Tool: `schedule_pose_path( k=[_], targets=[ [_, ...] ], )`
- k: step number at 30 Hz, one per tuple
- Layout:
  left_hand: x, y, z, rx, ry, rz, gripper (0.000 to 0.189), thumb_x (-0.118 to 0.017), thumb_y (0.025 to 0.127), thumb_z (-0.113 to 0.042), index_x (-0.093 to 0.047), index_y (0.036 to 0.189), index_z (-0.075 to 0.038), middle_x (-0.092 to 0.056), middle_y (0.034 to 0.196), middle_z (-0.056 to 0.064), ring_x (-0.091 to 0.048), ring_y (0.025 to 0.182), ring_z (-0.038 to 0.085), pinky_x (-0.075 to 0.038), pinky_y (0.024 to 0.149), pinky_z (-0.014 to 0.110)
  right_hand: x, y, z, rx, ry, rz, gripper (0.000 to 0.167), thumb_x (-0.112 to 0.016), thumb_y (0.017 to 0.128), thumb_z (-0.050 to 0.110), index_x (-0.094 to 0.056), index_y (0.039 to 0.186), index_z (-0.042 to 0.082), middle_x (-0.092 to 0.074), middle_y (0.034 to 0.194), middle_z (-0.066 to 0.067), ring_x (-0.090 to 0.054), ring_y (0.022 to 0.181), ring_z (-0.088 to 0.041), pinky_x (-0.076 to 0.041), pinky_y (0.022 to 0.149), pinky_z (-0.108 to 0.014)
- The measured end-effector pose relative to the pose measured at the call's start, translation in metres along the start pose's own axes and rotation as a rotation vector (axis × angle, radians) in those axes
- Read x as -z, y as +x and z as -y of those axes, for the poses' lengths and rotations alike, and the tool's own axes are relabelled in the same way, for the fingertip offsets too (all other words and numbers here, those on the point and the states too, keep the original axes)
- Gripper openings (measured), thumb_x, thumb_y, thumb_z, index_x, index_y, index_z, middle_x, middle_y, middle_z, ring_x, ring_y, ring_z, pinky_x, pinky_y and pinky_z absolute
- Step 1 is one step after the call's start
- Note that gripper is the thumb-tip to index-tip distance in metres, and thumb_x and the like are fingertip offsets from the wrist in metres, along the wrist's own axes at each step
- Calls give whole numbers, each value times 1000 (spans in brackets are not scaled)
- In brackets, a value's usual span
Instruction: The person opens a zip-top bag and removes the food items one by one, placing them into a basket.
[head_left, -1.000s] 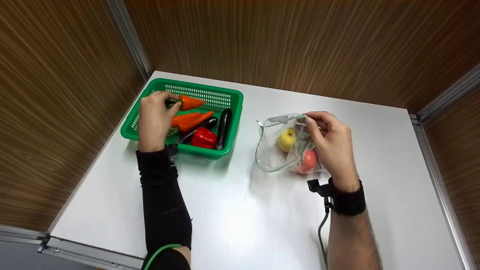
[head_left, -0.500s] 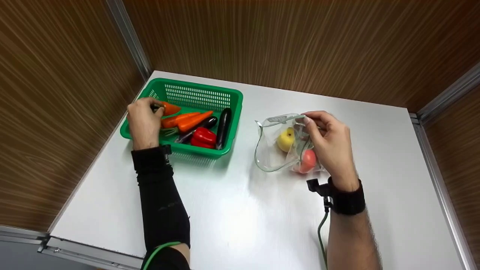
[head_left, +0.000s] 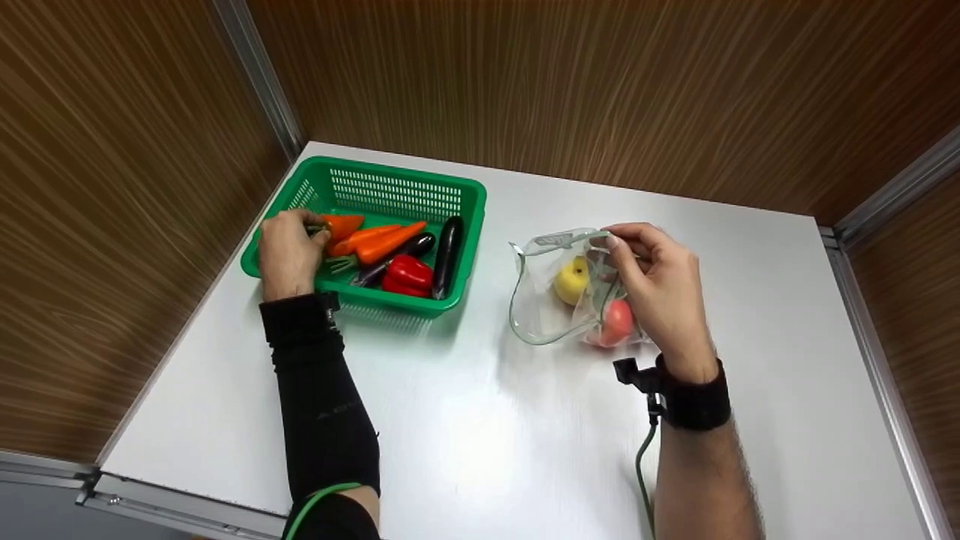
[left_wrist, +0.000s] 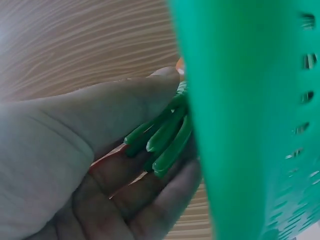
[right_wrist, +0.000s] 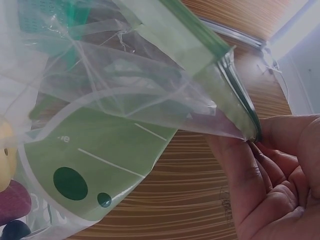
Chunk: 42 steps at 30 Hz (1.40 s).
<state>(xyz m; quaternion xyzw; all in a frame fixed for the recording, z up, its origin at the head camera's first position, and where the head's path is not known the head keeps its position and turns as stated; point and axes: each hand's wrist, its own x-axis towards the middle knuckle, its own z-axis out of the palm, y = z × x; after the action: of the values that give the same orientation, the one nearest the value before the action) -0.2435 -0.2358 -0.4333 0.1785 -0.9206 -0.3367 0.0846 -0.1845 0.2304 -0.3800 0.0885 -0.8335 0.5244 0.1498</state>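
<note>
My left hand (head_left: pixel 289 251) is at the near left corner of a green plastic basket (head_left: pixel 480 214), pinching a carrot (head_left: pixel 343 225) by its leafy end. The left wrist view shows green stalks (left_wrist: pixel 170 135) between thumb and fingers, beside the basket's wall; most of this carrot is hidden there. My right hand (head_left: pixel 664 289) pinches the rim of a clear zip bag (head_left: pixel 534 304), whose mouth gapes to the left. Inside the bag lie a yellow apple (head_left: pixel 573 281) and a pinkish-red round fruit (head_left: pixel 616 322). A dark round thing (right_wrist: pixel 16 230) shows low in the right wrist view.
More carrots (head_left: pixel 386 243), two eggplants, one along the right side (head_left: pixel 448 255), and a red bell pepper (head_left: pixel 408 276) lie in the basket. Wood-patterned panels (head_left: pixel 540 90) enclose the white table (head_left: pixel 450 420). A cable (head_left: pixel 643 472) hangs from the right wrist camera.
My left hand has moved left and lowered the carrot from above the basket's middle to its left end, beside the other carrots. The right hand and bag have hardly moved.
</note>
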Motion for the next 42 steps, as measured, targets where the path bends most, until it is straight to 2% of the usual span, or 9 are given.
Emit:
schedule_pose_path(
  k=[5, 10, 14, 18, 25, 32, 36, 42],
  targets=[
    [4, 0, -3, 13, 68, 24, 39, -75, 115, -15, -76, 151, 0, -74, 156, 27, -72, 141, 48, -60, 120, 66, 0, 0, 0, 4, -5, 1, 20, -73, 116, 8, -84, 130, -1, -89, 122, -23, -79, 102, 11, -62, 87, -9],
    [9, -6, -12, -36, 39, 1, 41, -74, 116, -17, -74, 154, -1, -71, 162, 25, -69, 147, 47, -58, 124, 66, -1, 0, 0, 15, -8, 1, 19, -73, 116, 7, -84, 129, -1, -89, 121, -23, -79, 102, 11, -61, 86, -8],
    [11, -13, -25, -127, -14, -51, 39, -75, 116, -18, -76, 151, 0, -73, 160, 24, -69, 151, 45, -56, 129, 63, -1, 0, 1, 13, -10, 2, 19, -73, 116, 7, -84, 130, -1, -89, 122, -23, -80, 103, 11, -62, 87, -9],
    [10, -21, -41, -215, -14, -81, 41, -77, 116, -23, -77, 151, -4, -75, 159, 21, -70, 151, 43, -56, 129, 62, 0, 0, 2, 9, -12, 3, 19, -73, 116, 9, -84, 129, -1, -89, 122, -22, -80, 103, 11, -62, 88, -9],
    [9, -40, -69, -359, -20, -58, 53, -83, 113, -33, -72, 162, -15, -71, 167, 15, -64, 161, 41, -51, 135, 63, -1, 1, 1, 10, -12, 2, 19, -73, 116, 9, -85, 129, 0, -89, 122, -22, -79, 101, 12, -62, 86, -9],
    [8, -65, -92, -552, -91, -8, 56, -86, 110, -35, -73, 161, -15, -75, 163, 13, -67, 159, 36, -52, 136, 57, 1, 1, 1, 1, -13, 10, 20, -72, 117, 9, -84, 130, -1, -89, 123, -22, -80, 103, 11, -63, 89, -9],
    [4, -80, -106, -662, -116, 17, 53, -86, 110, -35, -75, 159, -17, -77, 160, 9, -69, 156, 33, -53, 135, 54, 1, 1, 0, 2, -10, 7, 21, -72, 117, 9, -83, 130, -3, -89, 123, -22, -80, 102, 11, -63, 89, -9],
    [-6, -102, -126, -806, -85, 37, 44, -87, 110, -34, -81, 150, -17, -83, 151, 5, -75, 147, 27, -59, 129, 47, 1, 1, 0, 2, 6, -2, 20, -73, 115, 6, -84, 129, -3, -88, 122, -24, -80, 101, 11, -63, 88, -9]
  ],
)
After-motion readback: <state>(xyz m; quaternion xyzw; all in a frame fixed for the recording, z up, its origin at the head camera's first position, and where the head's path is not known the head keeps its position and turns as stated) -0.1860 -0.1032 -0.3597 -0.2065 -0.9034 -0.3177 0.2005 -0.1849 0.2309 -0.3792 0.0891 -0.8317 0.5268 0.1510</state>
